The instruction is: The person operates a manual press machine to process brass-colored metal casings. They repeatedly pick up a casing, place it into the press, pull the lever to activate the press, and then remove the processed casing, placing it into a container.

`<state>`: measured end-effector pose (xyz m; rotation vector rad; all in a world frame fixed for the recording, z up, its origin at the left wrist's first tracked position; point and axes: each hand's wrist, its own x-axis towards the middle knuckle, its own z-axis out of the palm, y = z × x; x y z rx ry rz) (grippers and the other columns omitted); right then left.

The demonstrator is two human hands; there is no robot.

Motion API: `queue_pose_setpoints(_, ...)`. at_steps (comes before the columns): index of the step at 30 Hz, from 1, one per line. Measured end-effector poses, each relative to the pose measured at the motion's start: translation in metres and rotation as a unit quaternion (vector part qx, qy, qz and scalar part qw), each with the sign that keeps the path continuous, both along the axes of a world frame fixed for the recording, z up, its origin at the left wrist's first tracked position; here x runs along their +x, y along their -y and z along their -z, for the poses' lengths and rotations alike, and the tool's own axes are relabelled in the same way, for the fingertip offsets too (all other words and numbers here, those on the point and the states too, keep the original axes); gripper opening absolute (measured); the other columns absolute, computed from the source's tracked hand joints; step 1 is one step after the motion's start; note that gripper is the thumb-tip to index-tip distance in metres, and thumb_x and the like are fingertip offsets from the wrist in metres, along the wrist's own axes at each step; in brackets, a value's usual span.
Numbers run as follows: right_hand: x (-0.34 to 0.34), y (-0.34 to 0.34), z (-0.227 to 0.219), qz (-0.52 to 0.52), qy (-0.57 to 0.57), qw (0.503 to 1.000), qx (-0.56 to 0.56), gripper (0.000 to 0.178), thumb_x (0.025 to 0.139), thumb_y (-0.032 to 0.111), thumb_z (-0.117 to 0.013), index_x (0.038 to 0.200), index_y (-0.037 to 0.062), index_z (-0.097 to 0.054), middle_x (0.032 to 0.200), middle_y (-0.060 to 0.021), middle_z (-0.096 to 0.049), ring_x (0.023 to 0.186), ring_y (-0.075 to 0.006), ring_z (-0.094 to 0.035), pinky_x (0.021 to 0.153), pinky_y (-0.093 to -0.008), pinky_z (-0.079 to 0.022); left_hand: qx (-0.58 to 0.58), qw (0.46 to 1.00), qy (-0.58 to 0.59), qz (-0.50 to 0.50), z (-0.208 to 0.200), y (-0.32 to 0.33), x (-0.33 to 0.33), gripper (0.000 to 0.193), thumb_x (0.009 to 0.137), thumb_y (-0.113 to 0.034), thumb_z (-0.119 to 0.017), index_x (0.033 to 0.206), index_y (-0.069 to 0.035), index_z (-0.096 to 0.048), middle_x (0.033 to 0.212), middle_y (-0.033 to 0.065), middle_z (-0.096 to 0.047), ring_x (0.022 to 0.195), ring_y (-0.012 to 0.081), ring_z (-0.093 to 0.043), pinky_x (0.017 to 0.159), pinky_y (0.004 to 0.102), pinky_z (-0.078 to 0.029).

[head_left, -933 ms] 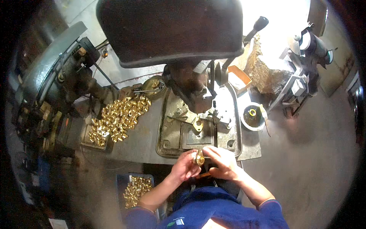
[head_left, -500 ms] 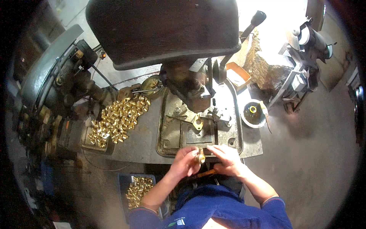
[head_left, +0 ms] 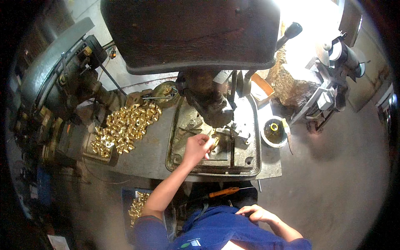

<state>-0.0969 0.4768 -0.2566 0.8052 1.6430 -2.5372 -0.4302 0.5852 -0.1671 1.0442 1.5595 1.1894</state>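
Note:
My left hand (head_left: pixel 196 148) reaches forward over the machine table (head_left: pixel 185 166) and holds a small brass part (head_left: pixel 214 143) just below the dark drill head (head_left: pixel 208 102). My right hand (head_left: pixel 255 213) rests low against my blue clothing, fingers loosely curled, with nothing visible in it. A heap of brass parts (head_left: pixel 125 127) lies on the bench to the left of my left hand.
A blue bin of brass parts (head_left: pixel 135 206) sits below the bench at the left. An orange-handled tool (head_left: pixel 224 192) lies at the table's front edge. A white bowl (head_left: pixel 273 132) stands to the right. Another machine (head_left: pixel 329 83) stands at the far right on the concrete floor.
Both hands were together at the table's front edge, holding a brass part. My left hand has carried the part forward under the drill head; my right hand has dropped to my lap.

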Motion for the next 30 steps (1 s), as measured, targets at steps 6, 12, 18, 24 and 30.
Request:
queue_pose_setpoints(6,-0.015,-0.013,0.001,0.011,-0.056,0.995,-0.083,0.060,0.068,0.023,-0.068,0.121,0.0012,-0.054,0.105,-0.0066,-0.061,0.094,-0.0136,-0.055,0.086,-0.0292,-0.042,0.043,0.972,-0.232,0.009,0.013,-0.010,-0.004,0.020,0.079,-0.014,-0.065,0.091,0.002,-0.061,0.052,0.0064,-0.056,0.041,0.0118,-0.052,0.041,0.0275,-0.043)
queue_pose_setpoints(12,-0.022,-0.012,0.000,0.005,-0.014,1.000,-0.008,0.055,0.065,0.010,-0.061,0.120,0.0046,-0.057,0.104,-0.0045,-0.062,0.093,-0.0124,-0.054,0.085,-0.0288,-0.043,-0.027,0.982,-0.181,0.047,0.000,-0.008,-0.007,0.026,0.078,-0.016,-0.066,0.097,0.002,-0.063,0.056,0.0090,-0.059,0.044,0.0148,-0.056,0.044,0.0281,-0.043)
queue_pose_setpoints(18,-0.019,-0.018,-0.005,0.027,0.049,0.994,0.090,0.054,0.061,0.000,-0.052,0.114,0.0064,-0.061,0.098,-0.0051,-0.063,0.089,-0.0127,-0.055,0.084,-0.0250,-0.042,0.033,0.942,-0.329,0.055,0.000,-0.012,-0.009,0.028,0.076,-0.018,-0.067,0.096,0.001,-0.063,0.059,0.0092,-0.061,0.047,0.0150,-0.058,0.046,0.0286,-0.044)
queue_pose_setpoints(24,-0.013,-0.016,0.006,0.063,0.073,0.993,0.073,0.052,0.061,0.000,-0.054,0.113,0.0063,-0.061,0.094,-0.0038,-0.063,0.087,-0.0119,-0.055,0.082,-0.0239,-0.043,0.090,0.912,-0.400,0.020,-0.006,-0.021,0.003,0.020,0.074,-0.022,-0.069,0.080,-0.003,-0.066,0.057,0.0112,-0.058,0.050,0.0225,-0.057,0.048,0.0340,-0.043)
queue_pose_setpoints(30,-0.013,-0.018,0.002,0.064,0.064,0.993,0.076,0.051,0.062,0.001,-0.055,0.112,0.0059,-0.061,0.095,-0.0036,-0.063,0.087,-0.0114,-0.055,0.082,-0.0235,-0.043,0.156,0.890,-0.429,0.001,0.009,-0.026,0.002,0.016,0.072,-0.019,-0.071,0.072,-0.004,-0.064,0.054,0.0104,-0.055,0.045,0.0209,-0.054,0.044,0.0310,-0.040)
